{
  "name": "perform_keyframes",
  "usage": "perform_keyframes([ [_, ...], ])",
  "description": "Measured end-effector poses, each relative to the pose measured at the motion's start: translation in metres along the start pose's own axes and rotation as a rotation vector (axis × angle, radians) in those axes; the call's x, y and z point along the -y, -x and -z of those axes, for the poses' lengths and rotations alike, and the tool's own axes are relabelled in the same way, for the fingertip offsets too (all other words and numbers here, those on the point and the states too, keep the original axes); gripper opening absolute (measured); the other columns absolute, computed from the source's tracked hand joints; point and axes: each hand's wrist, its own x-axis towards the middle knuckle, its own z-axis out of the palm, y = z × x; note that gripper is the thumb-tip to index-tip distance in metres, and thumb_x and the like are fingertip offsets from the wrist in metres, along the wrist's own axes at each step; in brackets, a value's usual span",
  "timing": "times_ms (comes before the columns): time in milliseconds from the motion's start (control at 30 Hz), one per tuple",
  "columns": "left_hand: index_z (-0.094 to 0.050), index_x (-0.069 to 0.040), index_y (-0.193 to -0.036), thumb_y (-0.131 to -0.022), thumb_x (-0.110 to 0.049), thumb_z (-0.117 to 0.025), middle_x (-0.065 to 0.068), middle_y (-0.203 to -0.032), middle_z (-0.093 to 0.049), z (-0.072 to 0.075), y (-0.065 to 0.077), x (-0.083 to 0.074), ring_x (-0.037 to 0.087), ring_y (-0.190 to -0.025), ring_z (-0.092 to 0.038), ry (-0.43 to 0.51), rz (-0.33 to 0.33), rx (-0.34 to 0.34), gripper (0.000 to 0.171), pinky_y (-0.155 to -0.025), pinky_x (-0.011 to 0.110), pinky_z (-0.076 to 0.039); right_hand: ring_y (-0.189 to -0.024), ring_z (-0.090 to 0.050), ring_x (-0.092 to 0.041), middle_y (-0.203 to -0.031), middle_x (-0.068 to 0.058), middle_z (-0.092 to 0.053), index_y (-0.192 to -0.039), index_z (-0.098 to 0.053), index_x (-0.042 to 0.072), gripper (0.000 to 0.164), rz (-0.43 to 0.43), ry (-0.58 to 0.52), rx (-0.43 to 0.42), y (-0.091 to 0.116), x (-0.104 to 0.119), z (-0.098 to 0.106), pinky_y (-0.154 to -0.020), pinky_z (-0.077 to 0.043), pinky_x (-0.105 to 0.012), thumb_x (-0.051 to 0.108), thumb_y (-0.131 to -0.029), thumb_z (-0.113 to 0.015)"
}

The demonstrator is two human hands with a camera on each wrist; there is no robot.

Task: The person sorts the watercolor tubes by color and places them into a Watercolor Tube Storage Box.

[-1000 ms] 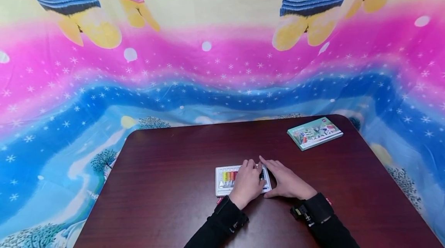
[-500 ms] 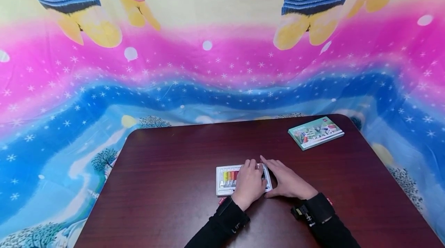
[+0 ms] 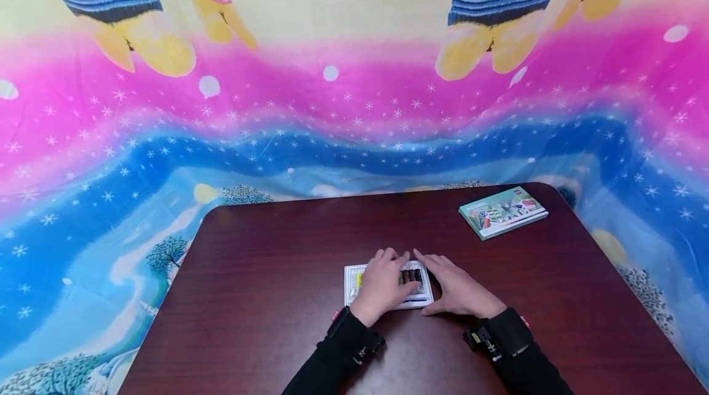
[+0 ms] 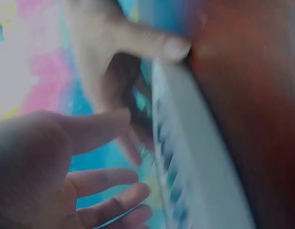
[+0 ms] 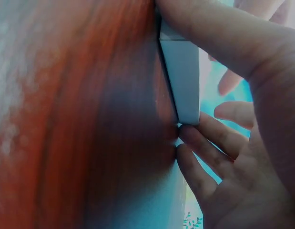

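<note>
A white tray of paint tubes (image 3: 348, 287) lies on the table in the head view. My left hand (image 3: 379, 284) is over the tray's middle, covering part of the tubes. Its fingers are loosely bent and hold nothing; in the left wrist view the thumb and fingertips stand apart from the tray wall (image 4: 199, 143). Dark tubes (image 3: 411, 276) show just right of it, and a yellow tube (image 3: 359, 279) to its left. My right hand (image 3: 460, 289) grips the tray's right end, thumb at the near corner and fingers at the far one. The right wrist view shows this short end (image 5: 181, 78) between them.
A flat green illustrated box (image 3: 503, 213) lies at the back right of the dark brown table (image 3: 266, 284). Behind the table hangs a colourful printed cloth (image 3: 332, 118) in pink and blue.
My left hand has shifted left across the tray and lifted its fingers, uncovering the dark tubes at the right end. The right hand and the tray have stayed in place.
</note>
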Motion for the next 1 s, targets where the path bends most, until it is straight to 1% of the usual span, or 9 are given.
perform_keyframes([
  [100, -0.055, -0.011, -0.151, -0.081, -0.056, -0.083, 0.008, -0.131, -0.064, 0.012, 0.007, 0.02, 0.024, -0.117, -0.059, 0.021, 0.059, 0.059, 0.087, -0.097, 0.039, -0.053, -0.15, -0.036, -0.041, -0.161, -0.015, -0.041, -0.166, -0.024, 0.017, 0.12, 0.0, 0.015, -0.007, -0.001, 0.001, -0.001, -0.112, -0.043, -0.061, 0.045, -0.073, -0.094],
  [167, -0.047, -0.008, -0.155, -0.074, -0.058, -0.088, 0.011, -0.141, -0.059, 0.017, 0.015, 0.037, 0.029, -0.127, -0.056, 0.037, 0.098, 0.098, 0.103, -0.105, 0.045, -0.05, -0.149, -0.037, -0.041, -0.161, -0.016, -0.042, -0.166, -0.024, 0.016, 0.12, -0.006, 0.022, -0.009, -0.002, 0.002, -0.001, -0.112, -0.043, -0.061, 0.045, -0.073, -0.094],
  [233, -0.041, -0.005, -0.158, -0.07, -0.058, -0.091, 0.014, -0.147, -0.055, 0.021, 0.024, 0.054, 0.032, -0.135, -0.052, 0.064, 0.133, 0.131, 0.115, -0.112, 0.05, -0.046, -0.151, -0.035, -0.041, -0.162, -0.015, -0.041, -0.166, -0.024, 0.017, 0.12, -0.023, 0.02, -0.006, -0.002, 0.004, -0.002, -0.113, -0.042, -0.061, 0.044, -0.072, -0.094],
  [333, -0.038, -0.003, -0.159, -0.067, -0.055, -0.095, 0.017, -0.151, -0.051, 0.021, 0.041, 0.079, 0.035, -0.141, -0.048, 0.154, 0.143, 0.149, 0.12, -0.116, 0.054, -0.042, -0.153, -0.03, -0.043, -0.164, -0.016, -0.038, -0.167, -0.023, 0.02, 0.12, -0.047, 0.016, 0.003, -0.001, 0.005, -0.002, -0.115, -0.04, -0.062, 0.043, -0.073, -0.094],
  [400, -0.037, -0.004, -0.16, -0.067, -0.053, -0.095, 0.016, -0.153, -0.05, 0.021, 0.05, 0.09, 0.036, -0.143, -0.046, 0.206, 0.124, 0.156, 0.119, -0.116, 0.056, -0.041, -0.154, -0.029, -0.043, -0.165, -0.016, -0.037, -0.167, -0.023, 0.021, 0.119, -0.058, 0.018, 0.009, 0.0, 0.005, -0.002, -0.115, -0.04, -0.062, 0.043, -0.073, -0.094],
  [467, -0.037, -0.004, -0.16, -0.067, -0.051, -0.096, 0.016, -0.154, -0.048, 0.022, 0.056, 0.095, 0.037, -0.143, -0.046, 0.23, 0.101, 0.162, 0.12, -0.114, 0.056, -0.042, -0.153, -0.03, -0.042, -0.165, -0.016, -0.037, -0.167, -0.023, 0.021, 0.119, -0.058, 0.028, 0.01, 0.0, 0.006, -0.002, -0.114, -0.041, -0.06, 0.044, -0.074, -0.093],
  [567, -0.037, -0.004, -0.16, -0.068, -0.049, -0.096, 0.017, -0.155, -0.047, 0.023, 0.059, 0.097, 0.037, -0.143, -0.046, 0.225, 0.088, 0.168, 0.119, -0.112, 0.054, -0.045, -0.152, -0.032, -0.041, -0.164, -0.016, -0.037, -0.167, -0.022, 0.02, 0.119, -0.05, 0.036, 0.009, 0.001, 0.005, -0.002, -0.113, -0.043, -0.059, 0.045, -0.074, -0.093],
  [800, -0.039, -0.004, -0.159, -0.067, -0.047, -0.097, 0.017, -0.152, -0.051, 0.021, 0.061, 0.098, 0.037, -0.141, -0.048, 0.217, 0.098, 0.17, 0.117, -0.111, 0.053, -0.047, -0.154, -0.029, -0.042, -0.165, -0.016, -0.036, -0.166, -0.025, 0.02, 0.118, -0.064, 0.03, 0.016, 0.0, 0.005, -0.002, -0.115, -0.04, -0.061, 0.045, -0.073, -0.093],
  [1000, -0.034, -0.01, -0.162, -0.067, -0.045, -0.098, 0.016, -0.157, -0.047, 0.023, 0.06, 0.098, 0.042, -0.146, -0.042, 0.247, 0.126, 0.188, 0.12, -0.115, 0.057, -0.042, -0.154, -0.03, -0.041, -0.165, -0.015, -0.036, -0.166, -0.026, 0.021, 0.117, -0.063, 0.019, 0.022, 0.002, 0.004, -0.002, -0.114, -0.042, -0.061, 0.046, -0.073, -0.093],
])
